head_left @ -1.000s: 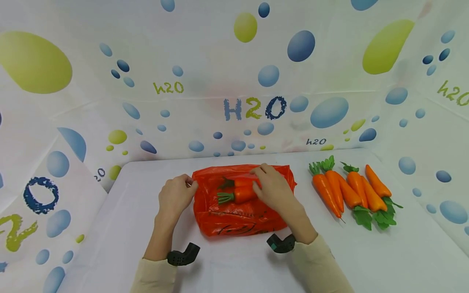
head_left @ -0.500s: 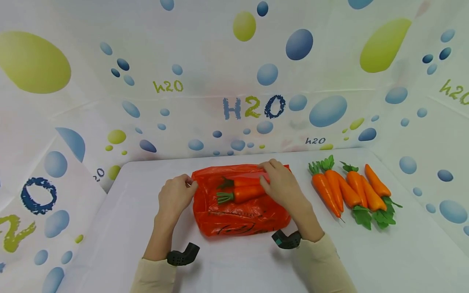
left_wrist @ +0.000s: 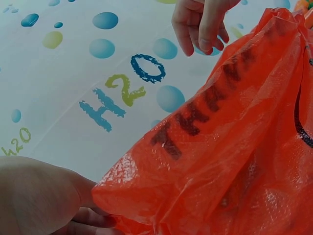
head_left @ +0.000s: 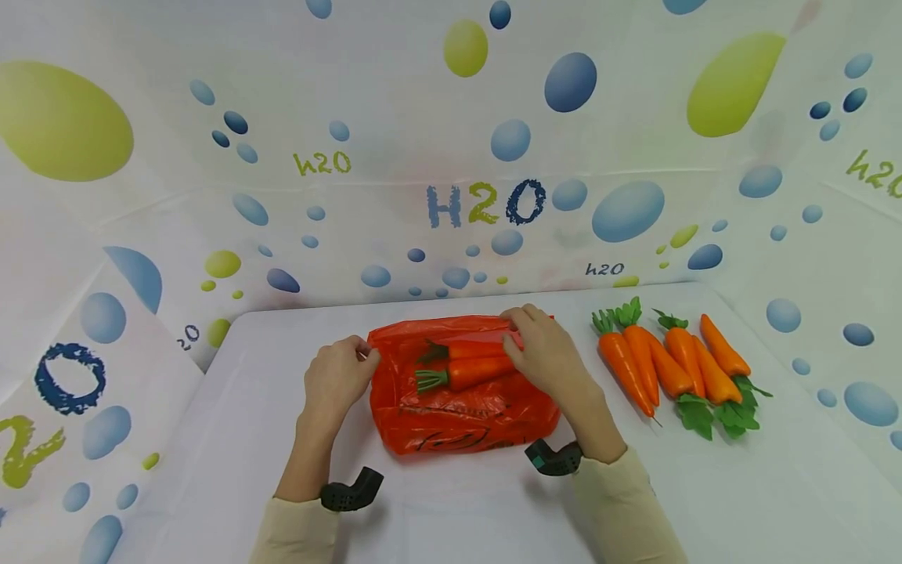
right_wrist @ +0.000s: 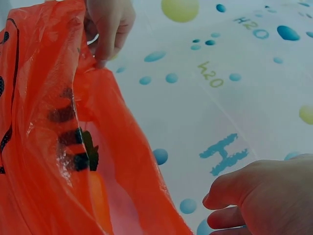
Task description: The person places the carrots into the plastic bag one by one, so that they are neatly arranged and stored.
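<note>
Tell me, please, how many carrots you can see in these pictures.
8: two carrots in the bag, one behind the other, and six carrots side by side on the table to its right. More may be hidden in the bag.

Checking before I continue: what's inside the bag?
Two carrots, green tops leftward. The right hand hides their other ends; folds of the bag cover whatever lies beneath.

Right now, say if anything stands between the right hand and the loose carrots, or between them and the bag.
Only white tabletop separates the right hand from the loose carrots; nothing visible blocks it. Toward the red plastic bag, that hand and forearm stand partly in the way, at its right end.
</note>
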Demonstrator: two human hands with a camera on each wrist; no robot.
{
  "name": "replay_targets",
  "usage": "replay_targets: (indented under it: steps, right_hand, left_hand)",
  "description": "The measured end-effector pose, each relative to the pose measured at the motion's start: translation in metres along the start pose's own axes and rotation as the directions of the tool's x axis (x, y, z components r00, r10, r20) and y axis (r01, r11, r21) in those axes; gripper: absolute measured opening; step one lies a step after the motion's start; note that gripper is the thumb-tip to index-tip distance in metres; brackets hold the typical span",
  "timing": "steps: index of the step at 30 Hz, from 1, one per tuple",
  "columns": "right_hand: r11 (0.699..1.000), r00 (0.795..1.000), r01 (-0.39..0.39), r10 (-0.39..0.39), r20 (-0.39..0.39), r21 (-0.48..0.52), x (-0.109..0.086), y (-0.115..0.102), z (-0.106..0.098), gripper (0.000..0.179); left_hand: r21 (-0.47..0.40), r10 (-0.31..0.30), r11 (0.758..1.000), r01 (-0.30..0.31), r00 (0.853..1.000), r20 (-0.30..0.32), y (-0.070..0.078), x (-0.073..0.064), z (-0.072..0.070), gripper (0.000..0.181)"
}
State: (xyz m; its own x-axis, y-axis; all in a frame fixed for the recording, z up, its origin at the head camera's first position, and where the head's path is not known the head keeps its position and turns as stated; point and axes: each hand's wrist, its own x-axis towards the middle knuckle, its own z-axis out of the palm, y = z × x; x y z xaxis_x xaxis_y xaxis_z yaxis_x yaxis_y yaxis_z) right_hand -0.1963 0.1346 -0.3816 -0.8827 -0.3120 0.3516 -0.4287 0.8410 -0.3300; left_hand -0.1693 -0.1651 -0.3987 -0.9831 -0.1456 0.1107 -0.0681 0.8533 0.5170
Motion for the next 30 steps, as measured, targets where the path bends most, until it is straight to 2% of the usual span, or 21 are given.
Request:
replay_targets:
  steps: [15,30]
  right_hand:
    - [1.000,1.000,-0.023,0.023,0.014,0.017,-0.0003,0.0009,-0.0032,0.032]
    - [0.998,0.998,-0.058,0.058,0.004,0.009,0.0040,0.0009,-0.0074,0.033]
  left_hand:
    - [-0.016,-0.002,1.000,0.002,1.000,0.005,0.0015,0.0001,-0.0004,0.031]
    - [-0.028,0.010,1.000,-0.009,1.000,0.018,0.0010,0.0064,-0.0040,0.030]
